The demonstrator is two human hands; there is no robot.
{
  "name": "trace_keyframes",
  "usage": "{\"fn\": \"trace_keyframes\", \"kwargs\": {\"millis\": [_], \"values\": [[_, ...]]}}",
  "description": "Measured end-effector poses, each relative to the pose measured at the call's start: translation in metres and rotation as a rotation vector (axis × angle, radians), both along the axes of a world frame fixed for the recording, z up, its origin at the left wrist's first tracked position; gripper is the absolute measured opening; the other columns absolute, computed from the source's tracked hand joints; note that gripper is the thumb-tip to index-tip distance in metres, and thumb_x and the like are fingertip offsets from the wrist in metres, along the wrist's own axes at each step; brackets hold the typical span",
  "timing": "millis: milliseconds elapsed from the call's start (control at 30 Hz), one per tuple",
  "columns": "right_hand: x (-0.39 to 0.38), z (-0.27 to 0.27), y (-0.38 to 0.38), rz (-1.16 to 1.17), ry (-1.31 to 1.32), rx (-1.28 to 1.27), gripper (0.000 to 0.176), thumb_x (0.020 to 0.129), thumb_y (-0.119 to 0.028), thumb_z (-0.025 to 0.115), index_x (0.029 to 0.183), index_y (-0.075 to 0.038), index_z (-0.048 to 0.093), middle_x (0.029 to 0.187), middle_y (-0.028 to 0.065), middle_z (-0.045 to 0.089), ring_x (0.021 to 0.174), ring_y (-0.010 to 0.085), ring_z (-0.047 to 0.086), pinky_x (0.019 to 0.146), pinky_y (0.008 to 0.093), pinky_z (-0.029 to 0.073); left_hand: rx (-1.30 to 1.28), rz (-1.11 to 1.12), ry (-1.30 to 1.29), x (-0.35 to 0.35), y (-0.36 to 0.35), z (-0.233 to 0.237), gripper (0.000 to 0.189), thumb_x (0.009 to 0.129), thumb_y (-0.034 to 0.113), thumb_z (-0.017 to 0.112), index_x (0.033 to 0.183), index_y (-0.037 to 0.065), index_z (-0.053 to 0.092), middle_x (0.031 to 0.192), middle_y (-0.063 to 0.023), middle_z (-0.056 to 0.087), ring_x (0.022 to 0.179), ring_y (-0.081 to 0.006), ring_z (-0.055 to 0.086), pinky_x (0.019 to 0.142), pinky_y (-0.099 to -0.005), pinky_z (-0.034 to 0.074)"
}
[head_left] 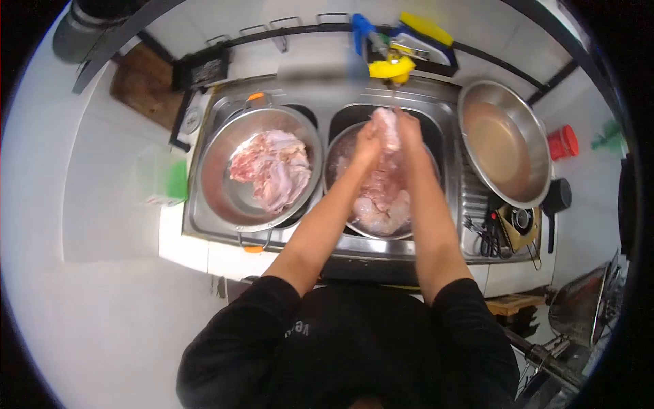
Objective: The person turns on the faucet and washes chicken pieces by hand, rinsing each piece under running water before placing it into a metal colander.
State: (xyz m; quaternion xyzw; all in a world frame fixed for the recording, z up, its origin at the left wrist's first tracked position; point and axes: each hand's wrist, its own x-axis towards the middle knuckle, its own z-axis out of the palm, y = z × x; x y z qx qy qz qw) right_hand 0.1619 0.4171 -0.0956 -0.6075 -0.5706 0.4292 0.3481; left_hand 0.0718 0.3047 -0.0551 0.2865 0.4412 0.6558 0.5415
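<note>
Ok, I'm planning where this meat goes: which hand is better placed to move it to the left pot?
Probably the left hand: it is on the meat and nearer the left pot, while the right hand sits farther across.

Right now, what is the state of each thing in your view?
Pale pink meat piece, held up
Left hand, closed on it
Right hand, closed on it
Steel basin with orange handles, raw meat inside
Round steel bowl below, more meat inside
Wide steel bowl at right, cloudy liquid inside
</note>
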Motion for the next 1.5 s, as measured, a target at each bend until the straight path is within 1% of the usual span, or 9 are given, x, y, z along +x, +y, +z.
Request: {"fn": "trace_keyframes", "kwargs": {"millis": [200, 400, 533, 600, 700, 933, 1033, 1200, 1500], "values": [[-0.005, 0.059, -0.033, 0.328, 0.291, 0.142, 0.031, 0.087, -0.03, 0.059, 0.096, -0.001, 0.065, 0.085, 0.0068, 0.064, 0.073, 0.0115, 0.057, 0.066, 0.0255, 0.045, -0.326, -0.316, 0.113, -0.049, -0.008, 0.061, 0.035, 0.089, 0.037, 0.055, 0.106, 0.006, 0.055, 0.085, -0.0049, 0.06, 0.067, -0.0135, 0.055, 0.058, -0.0306, 0.048], [-0.017, 0.061, -0.036, 0.179, 0.364, 0.127, 0.033, 0.088, -0.034, 0.056, 0.097, -0.003, 0.06, 0.077, 0.0066, 0.06, 0.067, 0.0158, 0.054, 0.062, 0.03, 0.044, -0.286, -0.32, -0.061, -0.026, 0.023, 0.006, 0.028, 0.087, 0.025, 0.057, 0.101, 0.002, 0.056, 0.089, -0.0097, 0.061, 0.071, -0.0191, 0.06, 0.056, -0.0324, 0.05], [-0.032, 0.033, -0.066, -0.105, -0.507, 0.706, 0.046, 0.087, -0.044, 0.051, 0.108, -0.004, 0.056, 0.108, 0.0223, 0.055, 0.097, 0.0367, 0.054, 0.082, 0.0407, 0.043, -0.279, 0.05, -0.23, -0.014, 0.038, -0.003, 0.017, 0.09, 0.01, 0.048, 0.095, 0.0, 0.06, 0.091, -0.0127, 0.062, 0.076, -0.022, 0.062, 0.062, -0.0337, 0.052], [-0.036, 0.033, -0.077, -0.129, 0.043, 0.247, 0.045, 0.087, -0.041, 0.051, 0.112, -0.004, 0.054, 0.114, 0.0232, 0.054, 0.101, 0.0368, 0.053, 0.085, 0.0395, 0.042, -0.216, 0.106, -0.237, -0.01, 0.033, 0.019, 0.019, 0.091, 0.009, 0.044, 0.098, -0.001, 0.059, 0.093, -0.0119, 0.062, 0.076, -0.0213, 0.062, 0.063, -0.032, 0.052], [-0.03, 0.058, -0.077, -0.057, 0.291, 0.313, 0.042, 0.088, -0.039, 0.049, 0.113, -0.005, 0.053, 0.108, 0.0226, 0.057, 0.097, 0.0355, 0.056, 0.083, 0.0396, 0.044, -0.156, 0.044, -0.353, -0.009, 0.031, 0.003, 0.023, 0.094, 0.014, 0.041, 0.108, 0.002, 0.055, 0.095, -0.0102, 0.062, 0.074, -0.0218, 0.061, 0.061, -0.0329, 0.052], [0.001, 0.058, -0.046, -0.009, 0.41, -0.28, 0.041, 0.089, -0.039, 0.05, 0.113, -0.006, 0.054, 0.083, 0.0081, 0.063, 0.077, 0.0239, 0.059, 0.073, 0.0333, 0.046, -0.066, -0.041, -0.418, -0.01, 0.021, 0.013, 0.028, 0.096, 0.021, 0.039, 0.112, 0.002, 0.051, 0.104, -0.0112, 0.059, 0.082, -0.0214, 0.06, 0.067, -0.0338, 0.051], [-0.006, 0.071, -0.067, 0.124, 0.398, 0.108, 0.042, 0.088, -0.039, 0.054, 0.115, -0.006, 0.053, 0.082, 0.0053, 0.062, 0.076, 0.0152, 0.058, 0.07, 0.0269, 0.046, -0.149, -0.113, -0.338, -0.022, 0.029, 0.027, 0.034, 0.096, 0.028, 0.037, 0.113, 0.001, 0.05, 0.105, -0.012, 0.059, 0.086, -0.0223, 0.06, 0.073, -0.0354, 0.05], [0.008, 0.069, -0.067, 0.241, 0.536, -0.278, 0.053, 0.088, -0.03, 0.058, 0.13, -0.001, 0.04, 0.107, 0.0109, 0.058, 0.087, 0.0165, 0.059, 0.075, 0.0283, 0.049, -0.254, -0.447, -0.137, -0.037, 0.033, 0.06, 0.056, 0.096, 0.045, 0.026, 0.117, -0.002, 0.047, 0.104, -0.0135, 0.058, 0.095, -0.0239, 0.057, 0.083, -0.0327, 0.047], [0.025, 0.076, -0.047, 0.311, 0.718, -0.331, 0.028, 0.092, -0.021, 0.05, 0.11, 0.0, 0.054, 0.1, 0.0083, 0.061, 0.086, 0.0155, 0.059, 0.078, 0.0283, 0.048, -0.179, -0.397, 0.363, -0.055, 0.011, 0.055, 0.037, 0.085, 0.019, 0.062, 0.113, -0.002, 0.053, 0.103, -0.0098, 0.061, 0.091, -0.0147, 0.058, 0.079, -0.0262, 0.046]]}}
